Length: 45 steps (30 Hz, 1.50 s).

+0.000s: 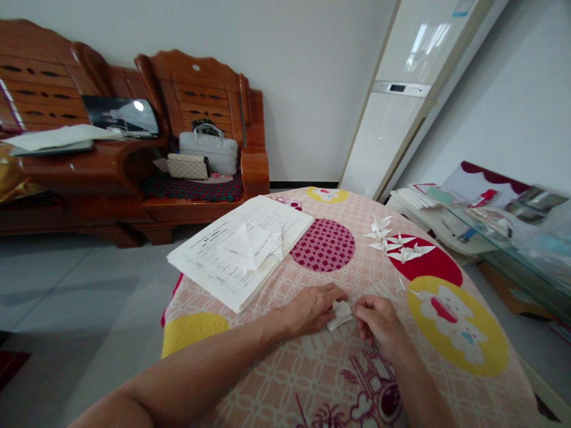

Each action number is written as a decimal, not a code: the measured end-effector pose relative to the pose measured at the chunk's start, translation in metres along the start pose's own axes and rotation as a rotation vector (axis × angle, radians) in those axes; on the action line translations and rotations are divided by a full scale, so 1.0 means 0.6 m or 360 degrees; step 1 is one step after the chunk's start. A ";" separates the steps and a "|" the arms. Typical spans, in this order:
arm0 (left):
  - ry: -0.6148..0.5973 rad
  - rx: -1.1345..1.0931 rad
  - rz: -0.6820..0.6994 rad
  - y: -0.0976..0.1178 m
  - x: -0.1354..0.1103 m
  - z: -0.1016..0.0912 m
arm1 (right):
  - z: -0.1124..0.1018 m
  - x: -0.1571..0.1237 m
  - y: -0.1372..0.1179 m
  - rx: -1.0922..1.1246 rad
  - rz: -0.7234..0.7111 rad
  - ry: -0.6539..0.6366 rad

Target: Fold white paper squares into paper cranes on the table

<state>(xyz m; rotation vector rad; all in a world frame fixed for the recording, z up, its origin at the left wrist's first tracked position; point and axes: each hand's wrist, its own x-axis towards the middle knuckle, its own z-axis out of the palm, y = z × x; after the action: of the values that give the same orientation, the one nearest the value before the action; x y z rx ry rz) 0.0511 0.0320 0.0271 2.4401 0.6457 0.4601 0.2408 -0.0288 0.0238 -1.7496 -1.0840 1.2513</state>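
A small piece of folded white paper (341, 315) lies on the patterned tablecloth between my two hands. My left hand (316, 307) rests over its left side, fingers curled and closed on that edge. At the paper's right corner, my right hand (375, 318) pinches with thumb and forefinger. Several folded paper cranes (408, 252) stand beyond my right hand, on and beside a red circle of the cloth. Up and to the left lies a stack of printed sheets (214, 267), with a few partly folded and cut paper pieces (250, 245) on top.
The round table's patterned cloth (276, 380) reaches under both forearms. At the right stands a glass-topped side table (508, 261) with papers, a red item and plastic bags. Behind are a wooden bench (196, 89) with bags on it and a tall white air conditioner (383, 119).
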 end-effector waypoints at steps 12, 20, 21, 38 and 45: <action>0.0052 -0.0043 0.0093 -0.011 0.011 0.018 | 0.014 0.009 0.010 0.0022 -0.0229 -0.0041; 0.0014 -0.0067 0.0087 -0.011 0.013 0.010 | 0.026 -0.003 -0.004 -0.0103 -0.0401 0.0010; 0.0020 -0.0066 0.0083 -0.012 0.012 0.011 | 0.028 -0.003 -0.005 -0.0097 -0.0417 0.0010; 0.0127 -0.0354 0.0208 -0.029 0.007 -0.011 | 0.016 0.010 0.008 -0.0203 -0.0924 0.0011; 0.0188 -0.0545 0.0045 -0.032 0.004 -0.015 | 0.037 0.018 0.003 -0.0491 -0.1161 -0.0015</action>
<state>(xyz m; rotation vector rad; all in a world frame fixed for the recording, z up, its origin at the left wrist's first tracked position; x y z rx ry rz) 0.0426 0.0512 0.0234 2.1120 0.5314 0.6718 0.2215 -0.0177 0.0123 -1.3361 -1.7791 0.6583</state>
